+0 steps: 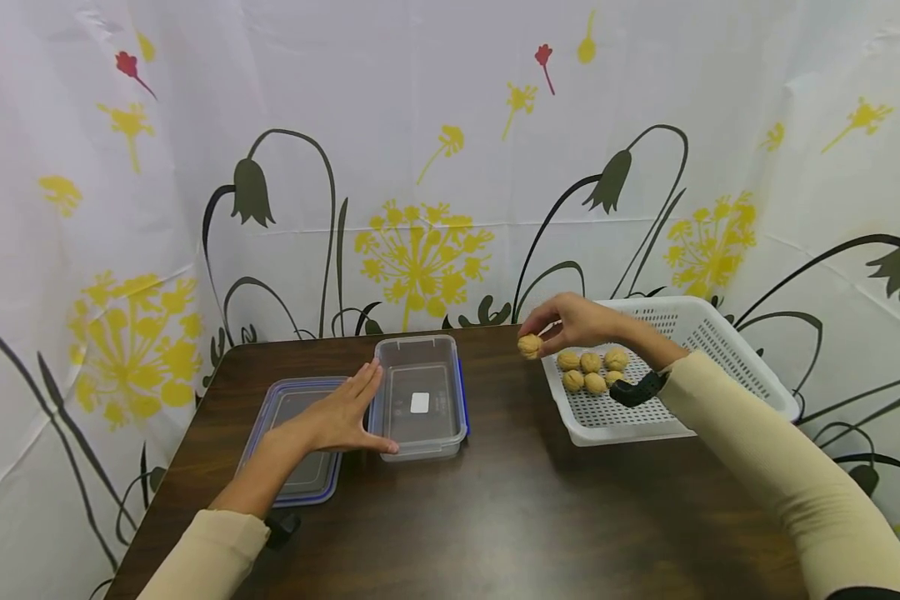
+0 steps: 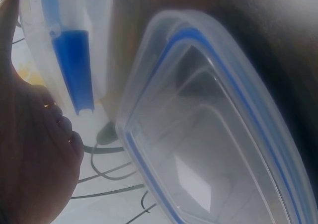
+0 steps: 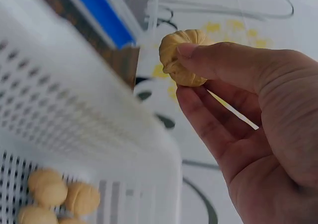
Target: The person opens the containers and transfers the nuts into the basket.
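My right hand [image 1: 576, 322] pinches a walnut [image 1: 529, 347] between thumb and fingertips, just past the left rim of a white perforated basket [image 1: 735, 354]. The right wrist view shows the same walnut [image 3: 185, 57] held above the basket wall. Several more walnuts [image 1: 594, 382] sit in two rows in the basket's left part. My left hand [image 1: 342, 414] rests with straight, spread fingers at the left side of a clear plastic container [image 1: 414, 379], thumb at its near left corner. The container is uncovered and shows a white label on its bottom.
A clear lid [image 1: 318, 479] with a blue seal lies left of the container, partly under my left forearm. Blue latches [image 2: 74, 67] show on the container's side. Behind the dark wooden table [image 1: 450, 525] hangs a white flower-patterned curtain [image 1: 420, 108].
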The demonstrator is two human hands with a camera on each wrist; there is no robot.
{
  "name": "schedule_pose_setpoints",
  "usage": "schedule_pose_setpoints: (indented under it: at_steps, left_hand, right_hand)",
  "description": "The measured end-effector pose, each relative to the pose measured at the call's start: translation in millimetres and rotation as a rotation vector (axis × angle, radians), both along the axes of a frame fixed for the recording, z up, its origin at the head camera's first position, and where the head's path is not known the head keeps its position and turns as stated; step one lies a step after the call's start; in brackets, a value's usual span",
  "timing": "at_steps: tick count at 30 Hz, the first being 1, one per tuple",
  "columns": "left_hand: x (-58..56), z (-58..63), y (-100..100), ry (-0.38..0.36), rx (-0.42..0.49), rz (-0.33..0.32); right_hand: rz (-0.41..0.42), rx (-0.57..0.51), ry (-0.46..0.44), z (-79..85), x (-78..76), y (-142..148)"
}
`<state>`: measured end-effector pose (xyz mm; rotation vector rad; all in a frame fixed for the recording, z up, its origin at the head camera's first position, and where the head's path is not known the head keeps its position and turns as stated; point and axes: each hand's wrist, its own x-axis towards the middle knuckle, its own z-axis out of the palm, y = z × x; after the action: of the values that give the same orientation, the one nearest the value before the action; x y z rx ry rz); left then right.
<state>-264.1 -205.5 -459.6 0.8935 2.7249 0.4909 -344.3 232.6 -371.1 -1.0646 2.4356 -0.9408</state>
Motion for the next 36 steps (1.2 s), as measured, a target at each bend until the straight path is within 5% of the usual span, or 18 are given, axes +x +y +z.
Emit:
schedule_pose_setpoints:
  at_steps: [11,18,36]
  left_hand:
    - [0.3,-0.6,-1,-0.012,-0.012,0.018]
    - [-0.7,-1.6,-1,-0.003,-0.01,0.017]
    - [-2.1,-2.7,-1,-0.002,0.015,0.01]
  right_hand:
    - [-0.104,-0.003,-0.02,-15.0,-6.4,61]
    - [-0.184,0.09,-0.03,-28.0,-6.5,91]
    - [-0.242,0.23,0.006,-56.3,-5.4,111]
